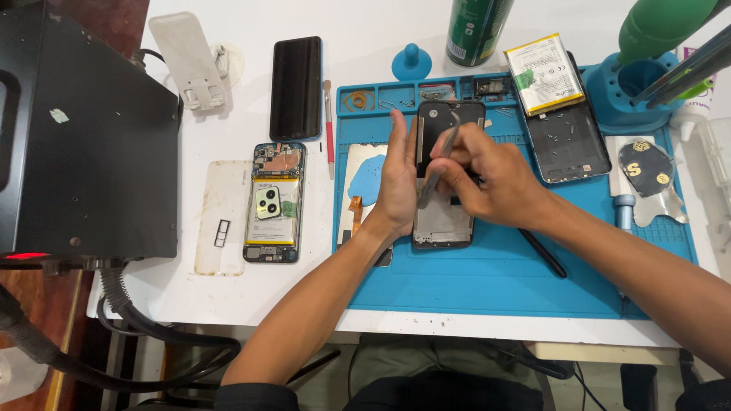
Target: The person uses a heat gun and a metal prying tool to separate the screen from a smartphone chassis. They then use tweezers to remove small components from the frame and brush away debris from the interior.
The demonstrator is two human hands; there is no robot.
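An opened phone frame point(442, 221) with a black upper part and bare metal lower part lies on the blue work mat point(495, 281). My left hand point(396, 179) presses flat against the frame's left edge and steadies it. My right hand point(483, 179) grips a pair of metal tweezers point(438, 171), whose tips point down into the middle of the frame. A black stylus-like tool point(544, 255) lies on the mat under my right wrist.
On the white table left of the mat lie a second opened phone point(274, 202) with its battery showing, a black phone point(295, 87), a red-handled brush point(329, 129) and a black box point(76, 129). A loose battery point(544, 73) and back cover point(567, 144) sit at the mat's upper right.
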